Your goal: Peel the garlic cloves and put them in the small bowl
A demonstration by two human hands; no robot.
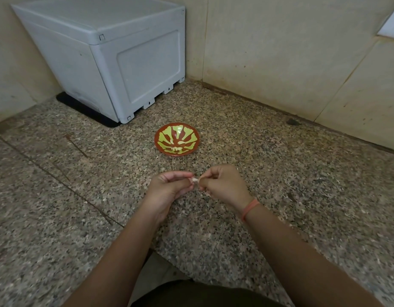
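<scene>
A small red bowl (162, 131) with a yellow-green pattern stands on the speckled granite counter (280, 173), a few pale garlic cloves (176, 148) lying in it. In front of the bowl, my left hand (169, 188) and my right hand (224, 183) meet above the counter. Both pinch a small pale garlic clove (195, 180) between their fingertips; most of it is hidden by the fingers. An orange band (249, 209) circles my right wrist.
A grey plastic box (116, 54) on a black mat stands in the back left corner against the beige wall. A tiled wall (302, 52) runs along the back right. The counter's front edge has a gap near my body (156, 269).
</scene>
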